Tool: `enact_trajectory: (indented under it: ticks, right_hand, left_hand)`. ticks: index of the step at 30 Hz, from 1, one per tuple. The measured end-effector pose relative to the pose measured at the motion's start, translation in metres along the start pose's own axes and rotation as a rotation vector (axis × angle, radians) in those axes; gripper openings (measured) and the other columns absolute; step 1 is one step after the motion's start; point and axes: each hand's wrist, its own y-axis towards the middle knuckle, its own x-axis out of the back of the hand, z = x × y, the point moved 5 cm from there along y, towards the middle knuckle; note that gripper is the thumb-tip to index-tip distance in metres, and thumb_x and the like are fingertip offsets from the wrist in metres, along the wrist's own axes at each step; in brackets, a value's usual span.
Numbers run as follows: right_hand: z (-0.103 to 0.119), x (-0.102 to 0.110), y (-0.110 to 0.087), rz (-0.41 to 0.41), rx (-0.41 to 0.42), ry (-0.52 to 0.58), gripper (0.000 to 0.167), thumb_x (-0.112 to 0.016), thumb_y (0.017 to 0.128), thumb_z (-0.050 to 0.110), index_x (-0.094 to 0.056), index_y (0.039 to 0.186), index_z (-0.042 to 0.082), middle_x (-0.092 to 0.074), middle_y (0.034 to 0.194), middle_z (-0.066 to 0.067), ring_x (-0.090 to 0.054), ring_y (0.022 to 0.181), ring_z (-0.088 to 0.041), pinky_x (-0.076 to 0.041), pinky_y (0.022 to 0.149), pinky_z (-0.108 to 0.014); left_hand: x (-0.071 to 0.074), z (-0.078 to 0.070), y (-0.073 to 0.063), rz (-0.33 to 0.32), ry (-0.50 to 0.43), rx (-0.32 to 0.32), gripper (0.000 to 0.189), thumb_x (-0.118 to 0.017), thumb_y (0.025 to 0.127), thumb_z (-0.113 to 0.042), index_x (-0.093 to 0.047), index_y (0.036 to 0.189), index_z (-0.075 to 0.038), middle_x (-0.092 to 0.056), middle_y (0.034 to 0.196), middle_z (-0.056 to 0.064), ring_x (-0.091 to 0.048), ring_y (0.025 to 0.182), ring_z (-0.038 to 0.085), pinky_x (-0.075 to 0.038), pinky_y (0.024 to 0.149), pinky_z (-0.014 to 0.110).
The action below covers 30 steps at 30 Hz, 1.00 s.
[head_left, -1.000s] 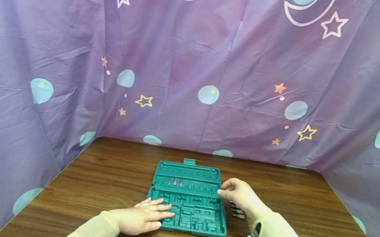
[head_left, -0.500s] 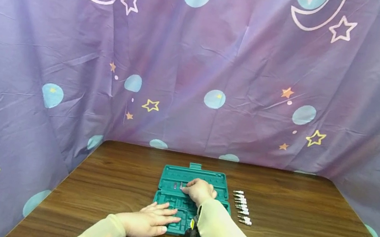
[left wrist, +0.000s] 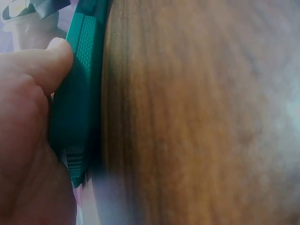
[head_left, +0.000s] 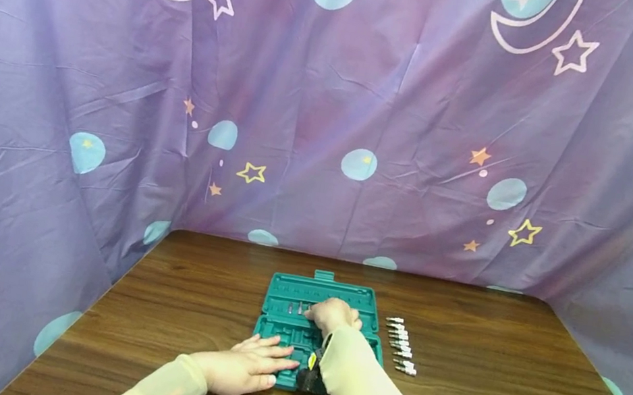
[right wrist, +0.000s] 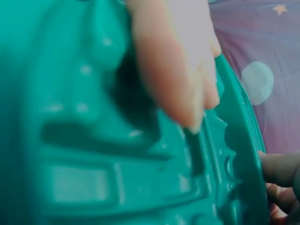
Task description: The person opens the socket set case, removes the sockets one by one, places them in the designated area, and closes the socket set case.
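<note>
A green plastic bit case (head_left: 339,290) lies unfolded on the table. Slim screwdriver bits (head_left: 300,308) stand in a row in its lid half. My left hand (head_left: 243,367) rests spread on the near left corner of the case; in the left wrist view the thumb (left wrist: 61,51) lies along its edge. Over the lid, beside those bits, my right hand (head_left: 332,314) has its fingers bent and pinches at a small bit that the hand mostly hides. The right wrist view shows the fingertips (right wrist: 187,110) pointing down into the moulded slots, blurred.
Several silver bits with wide ends (head_left: 403,347) lie in a line on the wooden table (head_left: 479,345), right of the case. A purple patterned curtain (head_left: 440,107) hangs behind and at both sides.
My right hand has moved left from the case's right edge, beside the loose bits, to the lid's bit row. The left hand stays on the case. The head view has shifted slightly.
</note>
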Motion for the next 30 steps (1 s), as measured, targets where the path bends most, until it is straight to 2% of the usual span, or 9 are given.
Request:
enact_trajectory:
  ticks: [4,9,11,17,20,25,30]
  right_hand:
    - [-0.001,-0.002,-0.001,0.0,-0.005,0.056,0.024,-0.076,0.079,0.032,-0.076,0.092,0.012,-0.052,0.118,-0.029,-0.041,0.111,-0.048,-0.033,0.094,-0.056]
    - [-0.001,0.0,0.0,0.014,-0.018,0.013,0.036,-0.077,0.078,0.035,-0.073,0.099,0.006,-0.05,0.119,-0.031,-0.041,0.111,-0.048,-0.034,0.094,-0.056]
    - [-0.002,0.0,0.0,0.017,-0.001,-0.002,0.034,-0.077,0.079,0.034,-0.074,0.099,0.007,-0.052,0.117,-0.029,-0.041,0.111,-0.048,-0.033,0.094,-0.056]
    - [0.001,0.002,-0.006,0.006,0.103,0.024,0.013,-0.076,0.082,0.03,-0.076,0.089,0.019,-0.064,0.109,-0.013,-0.045,0.112,-0.041,-0.03,0.095,-0.055]
    - [0.004,0.003,-0.008,0.012,0.122,0.031,0.012,-0.076,0.082,0.029,-0.077,0.089,0.019,-0.065,0.107,-0.011,-0.046,0.111,-0.039,-0.03,0.094,-0.054]
    - [0.002,0.005,-0.007,0.016,0.121,0.026,0.01,-0.078,0.079,0.03,-0.076,0.083,0.02,-0.065,0.106,-0.012,-0.047,0.109,-0.039,-0.032,0.093,-0.054]
    - [-0.002,0.007,0.0,0.013,0.195,-0.017,0.012,-0.079,0.078,0.032,-0.074,0.076,0.021,-0.069,0.097,-0.004,-0.054,0.104,-0.036,-0.031,0.091,-0.055]
  left_hand:
    - [0.0,0.003,-0.002,-0.011,-0.005,-0.009,0.046,-0.035,0.105,-0.036,-0.039,0.149,-0.024,-0.034,0.154,0.001,-0.022,0.144,0.029,-0.017,0.113,0.055]
    - [0.001,0.001,-0.001,-0.008,0.006,-0.009,0.045,-0.035,0.105,-0.036,-0.039,0.149,-0.024,-0.035,0.154,0.001,-0.022,0.144,0.029,-0.017,0.113,0.055]
    - [0.0,0.0,0.001,-0.001,0.008,-0.005,0.045,-0.035,0.105,-0.036,-0.039,0.149,-0.024,-0.035,0.154,0.0,-0.022,0.144,0.028,-0.018,0.113,0.055]
    - [-0.002,0.004,0.001,0.012,-0.015,0.0,0.046,-0.035,0.105,-0.037,-0.038,0.149,-0.026,-0.032,0.155,-0.001,-0.02,0.145,0.028,-0.016,0.113,0.056]
    - [-0.002,0.005,0.0,0.031,-0.042,0.015,0.046,-0.035,0.105,-0.037,-0.037,0.15,-0.026,-0.03,0.156,-0.001,-0.018,0.145,0.028,-0.014,0.114,0.056]
    - [0.001,0.001,0.0,0.027,-0.047,0.012,0.046,-0.037,0.105,-0.035,-0.039,0.149,-0.024,-0.032,0.155,0.0,-0.02,0.145,0.029,-0.015,0.113,0.056]
    - [0.001,-0.003,0.001,0.023,-0.035,0.008,0.046,-0.037,0.105,-0.035,-0.039,0.149,-0.023,-0.033,0.155,0.001,-0.021,0.144,0.03,-0.016,0.113,0.057]
